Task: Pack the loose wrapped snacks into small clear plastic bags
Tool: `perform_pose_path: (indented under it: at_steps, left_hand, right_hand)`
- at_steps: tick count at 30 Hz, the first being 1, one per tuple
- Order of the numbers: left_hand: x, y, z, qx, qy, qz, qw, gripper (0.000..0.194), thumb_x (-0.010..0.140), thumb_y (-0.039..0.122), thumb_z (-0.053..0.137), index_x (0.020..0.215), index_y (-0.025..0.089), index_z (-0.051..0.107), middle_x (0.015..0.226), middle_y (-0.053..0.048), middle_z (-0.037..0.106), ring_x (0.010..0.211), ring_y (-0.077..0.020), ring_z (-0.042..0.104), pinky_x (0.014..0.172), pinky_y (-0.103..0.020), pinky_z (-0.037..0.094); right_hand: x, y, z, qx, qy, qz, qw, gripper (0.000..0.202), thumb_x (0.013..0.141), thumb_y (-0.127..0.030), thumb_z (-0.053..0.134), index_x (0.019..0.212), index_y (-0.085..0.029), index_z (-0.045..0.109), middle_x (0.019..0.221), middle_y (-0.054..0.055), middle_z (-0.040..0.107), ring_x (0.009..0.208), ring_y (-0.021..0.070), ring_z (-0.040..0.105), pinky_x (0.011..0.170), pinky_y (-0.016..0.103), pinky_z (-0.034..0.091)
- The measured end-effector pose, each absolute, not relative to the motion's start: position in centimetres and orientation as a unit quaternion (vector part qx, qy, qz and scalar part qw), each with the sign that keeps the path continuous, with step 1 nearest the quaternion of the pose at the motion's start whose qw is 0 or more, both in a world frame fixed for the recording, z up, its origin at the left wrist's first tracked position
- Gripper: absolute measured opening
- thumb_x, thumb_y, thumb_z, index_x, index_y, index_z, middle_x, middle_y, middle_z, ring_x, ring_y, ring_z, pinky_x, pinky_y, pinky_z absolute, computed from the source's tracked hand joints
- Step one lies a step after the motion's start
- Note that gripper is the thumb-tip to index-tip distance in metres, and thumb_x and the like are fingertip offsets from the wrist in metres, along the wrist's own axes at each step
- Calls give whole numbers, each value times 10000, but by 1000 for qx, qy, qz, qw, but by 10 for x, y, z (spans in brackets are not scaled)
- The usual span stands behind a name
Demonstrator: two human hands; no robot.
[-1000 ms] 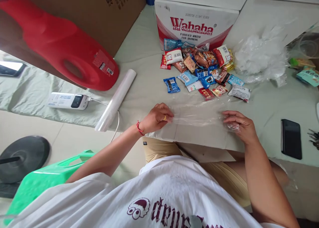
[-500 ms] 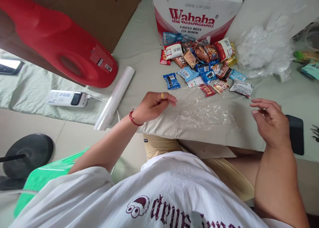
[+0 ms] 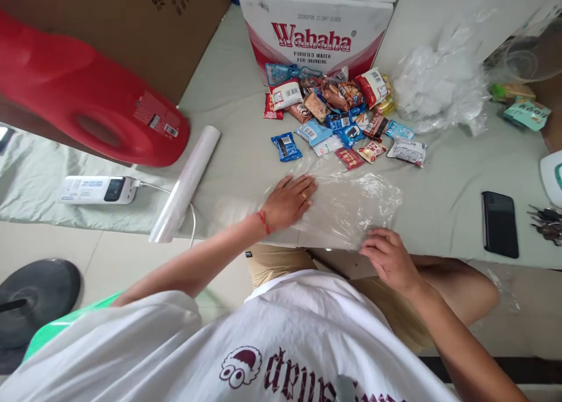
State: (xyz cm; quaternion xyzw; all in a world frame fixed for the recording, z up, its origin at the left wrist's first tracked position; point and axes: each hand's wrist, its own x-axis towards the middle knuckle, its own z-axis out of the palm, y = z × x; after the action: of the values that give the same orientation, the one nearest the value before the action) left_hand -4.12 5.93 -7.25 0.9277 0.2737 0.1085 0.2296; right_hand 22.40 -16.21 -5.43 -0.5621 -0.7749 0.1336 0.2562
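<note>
Left hand (image 3: 290,200) lies flat, fingers spread, on the plastic wrap sheet (image 3: 351,206); my right hand (image 3: 389,256) pinches its nearer edge.

Snack packets (image 3: 338,118) lie before the box (image 3: 316,36) at the table's (image 3: 448,209) far edge; the phone (image 3: 499,223) lies near its right edge.

Red jug (image 3: 88,106), film roll (image 3: 184,184), power bank (image 3: 97,189), phone (image 3: 499,224), Wahaha box (image 3: 316,33).

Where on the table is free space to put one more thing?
Bare cloth lies between the plastic sheet and the black phone, and between the film roll and the snack packets. Near the water box, packets crowd.
</note>
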Motion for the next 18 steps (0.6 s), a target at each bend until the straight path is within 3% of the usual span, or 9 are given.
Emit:
perform_pose_path:
  at_steps: [4,7,10,13,15,18]
  left_hand:
    - [-73,9,-62,902,374,128,173,493,1065,359,374,1495,176,528,1607,-138,473,1497,-289,421,1223,-528,320]
    - [-77,-3,-45,877,415,199,137,377,1047,348,440,1223,172,724,1417,-128,659,1376,-300,522,1104,-496,454]
    - [-67,10,-30,876,398,251,107,308,1023,325,495,1000,190,771,1195,-103,763,1198,-288,609,1020,-482,495]
    - [-47,38,-29,923,296,214,122,337,1034,332,463,1149,191,746,1261,-101,745,1248,-264,606,1060,-457,476]
    - [-34,55,-38,948,246,154,131,406,1045,364,429,1302,186,687,1439,-112,649,1389,-267,529,1148,-470,415]
    - [-26,71,-57,956,256,71,122,502,1059,389,368,1469,177,565,1623,-125,454,1518,-285,394,1236,-511,302]
  right_hand:
    - [263,-181,-51,-585,-747,147,279,308,877,-44,550,907,-277,749,997,37,731,1226,291,574,932,488,552]
    - [276,-168,-35,-639,-673,107,358,305,872,-39,522,817,-270,715,897,25,721,1126,277,633,919,485,557]
    - [259,-140,-20,-661,-612,56,430,318,916,-54,498,834,-272,715,859,19,717,1020,249,672,957,487,555]
    - [218,-116,-22,-622,-683,75,375,303,974,-149,530,1189,-255,714,1169,69,738,1212,278,625,1065,517,518]
    - [193,-110,-36,-588,-749,96,290,472,1001,-263,565,1469,-197,548,1474,128,594,1398,314,508,1150,546,459]
    - [182,-118,-61,-561,-803,102,170,668,1028,-376,549,1623,-171,325,1657,142,375,1530,321,354,1238,567,352]
